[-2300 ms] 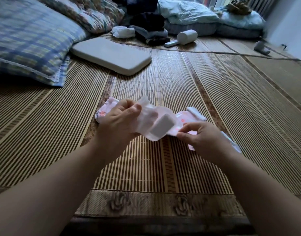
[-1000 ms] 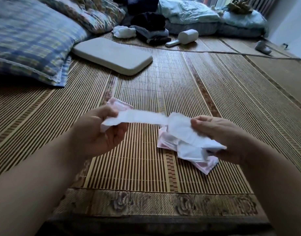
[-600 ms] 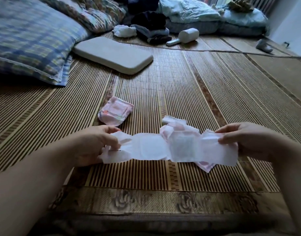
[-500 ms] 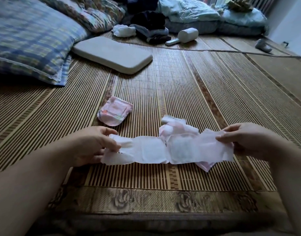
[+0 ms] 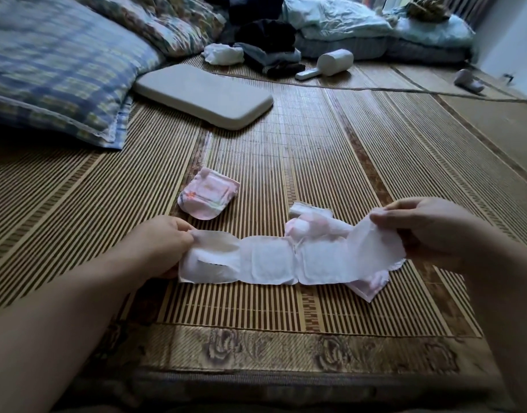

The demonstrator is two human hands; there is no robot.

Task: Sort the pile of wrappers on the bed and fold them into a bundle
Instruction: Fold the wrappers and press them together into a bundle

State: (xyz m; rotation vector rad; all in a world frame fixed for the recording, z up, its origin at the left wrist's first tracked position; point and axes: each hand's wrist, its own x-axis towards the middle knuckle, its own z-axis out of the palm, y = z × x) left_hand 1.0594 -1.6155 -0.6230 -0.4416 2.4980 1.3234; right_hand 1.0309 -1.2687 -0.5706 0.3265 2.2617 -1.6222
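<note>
Pinching wrapper (image 5: 268, 260) ends, left hand (image 5: 158, 245), right hand (image 5: 429, 231)

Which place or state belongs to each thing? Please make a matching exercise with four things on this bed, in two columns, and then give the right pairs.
Things
1. long white wrapper
2. folded pink wrapper
3. pink wrapper pile
4. grey flat pad

Places or states
A. lies beside the checked pillow
B. partly hidden behind the long white wrapper
C. pinched at one end by the left hand, at the other by the right hand
D. lies alone on the woven mat, untouched

Pairs: 1-C, 2-D, 3-B, 4-A
</note>
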